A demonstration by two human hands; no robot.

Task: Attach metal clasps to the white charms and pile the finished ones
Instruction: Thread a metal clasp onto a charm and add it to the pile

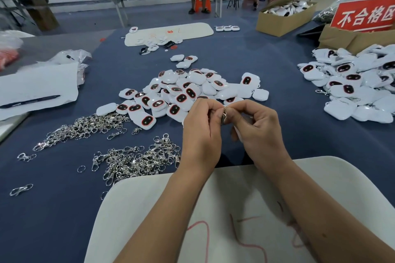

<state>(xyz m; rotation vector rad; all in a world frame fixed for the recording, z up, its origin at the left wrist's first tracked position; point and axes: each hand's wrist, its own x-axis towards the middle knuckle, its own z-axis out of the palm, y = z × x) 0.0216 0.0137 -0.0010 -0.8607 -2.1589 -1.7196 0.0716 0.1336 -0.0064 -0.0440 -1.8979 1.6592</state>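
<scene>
Both hands meet above the near middle of the blue-covered bench [277,66], fingers curled inward toward each other. The left hand [202,132] pinches a metal clasp [224,115] between thumb and fingertips, and the right hand [259,128] grips the same clasp from the other side (its thumb and forefinger close over the upper end). A sliver of white shows under the right hand's palm, likely a charm, though too little is visible to be sure. Just beyond the hands lies a loose heap of white charms [188,92], many face up with a dark oval ringed in red, some face down. To the left of the hands, loose silver clasps [136,159] spread in two patches, one near the forearm and one farther left, with a few strays apart from them. At the right edge a second, taller pile of charms [359,83] has clasps poking out at its near side. A pale mat [162,209] lies under the forearms, marked with red scribbles. On the left rests a white sheet [40,85] with a dark pen [30,101] on it. Farther back stand an open cardboard box [284,21] holding more white pieces and a red sign [365,15] with white characters.
</scene>
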